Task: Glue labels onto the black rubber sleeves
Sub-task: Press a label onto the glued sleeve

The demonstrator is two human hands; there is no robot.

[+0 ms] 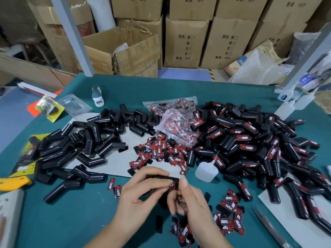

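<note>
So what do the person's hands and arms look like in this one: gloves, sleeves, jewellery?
Both are bare: no gloves on the left hand or right hand, and no sleeves on the forearms as far as the frame shows. No watch or bracelet visible. Nails are short and unpainted. A ring cannot be ruled out; the fingers overlap.

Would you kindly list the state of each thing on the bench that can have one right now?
Left hand: grips the held sleeve.
Right hand: pinches the same sleeve's end.
Held sleeve: off the mat, label partly showing.
Left pile of sleeves: unlabelled.
Right pile of sleeves: labelled.
Glue bottle: upright, nozzle uncapped.
Label bag: open, labels spilled in front.
Scissors: lying on the table, closed.
</note>
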